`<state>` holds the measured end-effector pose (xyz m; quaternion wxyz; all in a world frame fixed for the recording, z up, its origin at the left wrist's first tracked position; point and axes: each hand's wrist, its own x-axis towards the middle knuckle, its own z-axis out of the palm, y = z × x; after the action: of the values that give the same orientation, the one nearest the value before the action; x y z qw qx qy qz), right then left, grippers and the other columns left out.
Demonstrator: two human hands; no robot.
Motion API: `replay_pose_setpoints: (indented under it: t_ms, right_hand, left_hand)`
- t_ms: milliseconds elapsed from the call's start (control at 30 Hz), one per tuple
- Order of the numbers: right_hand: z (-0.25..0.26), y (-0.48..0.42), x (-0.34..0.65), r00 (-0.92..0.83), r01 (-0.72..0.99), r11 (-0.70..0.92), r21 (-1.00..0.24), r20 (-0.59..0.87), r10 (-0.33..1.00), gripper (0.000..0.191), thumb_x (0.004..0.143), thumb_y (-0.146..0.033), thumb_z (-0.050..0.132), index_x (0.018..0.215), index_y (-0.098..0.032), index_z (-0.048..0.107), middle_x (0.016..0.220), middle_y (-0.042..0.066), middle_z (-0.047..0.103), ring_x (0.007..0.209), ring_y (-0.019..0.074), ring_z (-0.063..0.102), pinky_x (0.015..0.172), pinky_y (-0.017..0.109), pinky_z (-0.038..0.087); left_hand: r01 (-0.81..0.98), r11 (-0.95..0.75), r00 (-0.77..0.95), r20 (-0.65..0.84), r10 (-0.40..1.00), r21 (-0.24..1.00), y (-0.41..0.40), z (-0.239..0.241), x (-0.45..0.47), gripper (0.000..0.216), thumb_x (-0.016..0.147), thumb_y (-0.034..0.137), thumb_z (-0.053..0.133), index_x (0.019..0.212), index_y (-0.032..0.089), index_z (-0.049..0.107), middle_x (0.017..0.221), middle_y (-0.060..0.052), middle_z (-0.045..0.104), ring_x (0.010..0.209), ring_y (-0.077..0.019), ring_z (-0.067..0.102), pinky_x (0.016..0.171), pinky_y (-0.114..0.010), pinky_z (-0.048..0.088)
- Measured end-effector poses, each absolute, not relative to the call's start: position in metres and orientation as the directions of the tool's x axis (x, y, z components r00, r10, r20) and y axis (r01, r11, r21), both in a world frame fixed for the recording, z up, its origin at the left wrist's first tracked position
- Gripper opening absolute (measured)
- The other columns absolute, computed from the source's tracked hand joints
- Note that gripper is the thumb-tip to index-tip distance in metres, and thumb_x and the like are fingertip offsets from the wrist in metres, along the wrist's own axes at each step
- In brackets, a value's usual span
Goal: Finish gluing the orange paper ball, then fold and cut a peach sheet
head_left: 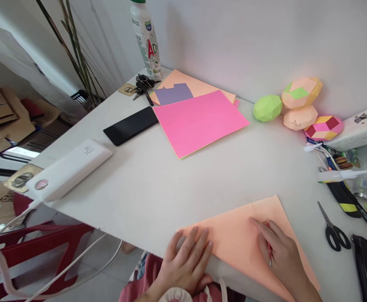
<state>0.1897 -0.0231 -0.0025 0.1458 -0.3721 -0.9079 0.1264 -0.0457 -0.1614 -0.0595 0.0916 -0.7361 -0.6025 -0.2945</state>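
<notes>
1. Head view is showing a white bottle (146, 40) standing at the far side of the table (145, 188), with large red letters "AD" on its label; the smaller print is too fine to read.
2. A peach paper ball (300, 118) near the wall is carrying a short dark handwritten mark, too small to make out, and a white power bank (68, 170) at the left edge is bearing a faint grey mark, also unreadable.
3. An orange sheet (234, 239) is lying at the near edge of the table, turned at a slant, its far corner pointing away toward the wall and its long side running from near left to far right.
4. The left hand (186, 260) is lying flat on the sheet's near-left corner, fingers stretched out and slightly spread.
5. The right hand (281, 256) is resting on the sheet, fingers curled around a red pen (269, 247), which is pointing away from the person.
6. Scissors (333, 228) are lying just right of the sheet.
</notes>
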Motion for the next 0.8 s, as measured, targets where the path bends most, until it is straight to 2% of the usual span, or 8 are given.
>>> replay_pose_setpoints:
  t_ms: [333,600,700,800]
  right_hand:
    - [-0.003,-0.027,0.193,-0.657,0.674,0.670,-0.310,0.163,0.736,0.045,0.086,-0.003,0.037,0.125,-0.021,0.052,0.071,0.000,0.048,0.045,0.0092,0.040,0.040,0.020,0.034]
    - [-0.009,-0.042,0.202,-0.542,0.770,0.574,-0.278,0.188,0.819,0.045,0.085,-0.004,0.037,0.123,-0.021,0.054,0.074,0.003,0.055,0.052,0.0111,0.050,0.043,0.021,0.036]
    - [-0.009,-0.048,0.201,-0.487,0.800,0.524,-0.292,0.195,0.852,0.044,0.085,-0.004,0.037,0.120,-0.021,0.056,0.074,0.003,0.055,0.051,0.0107,0.049,0.043,0.021,0.035]
    - [-0.009,-0.050,0.199,-0.476,0.793,0.522,-0.313,0.215,0.853,0.044,0.084,-0.003,0.037,0.120,-0.020,0.056,0.072,0.001,0.054,0.049,0.0094,0.046,0.042,0.020,0.034]
  left_hand:
    - [0.934,-0.294,0.154,0.514,0.844,0.203,-0.158,-0.054,-0.049,0.052,0.096,0.050,0.027,0.113,0.021,0.066,0.129,-0.008,0.062,0.138,-0.0298,0.032,0.114,-0.054,0.021]
    - [0.921,-0.339,0.263,0.339,0.903,0.189,-0.143,-0.039,-0.056,0.057,0.089,0.062,0.037,0.120,0.022,0.062,0.135,-0.007,0.057,0.129,-0.0325,0.042,0.112,-0.056,0.019]
    - [0.898,-0.415,0.354,0.324,0.877,0.142,-0.137,-0.035,-0.061,0.058,0.085,0.064,0.042,0.121,0.022,0.061,0.134,-0.008,0.057,0.129,-0.0331,0.040,0.112,-0.055,0.017]
    - [0.904,-0.396,0.329,0.327,0.886,0.163,-0.139,-0.037,-0.062,0.057,0.084,0.063,0.045,0.121,0.022,0.062,0.134,-0.008,0.057,0.131,-0.0329,0.039,0.111,-0.054,0.020]
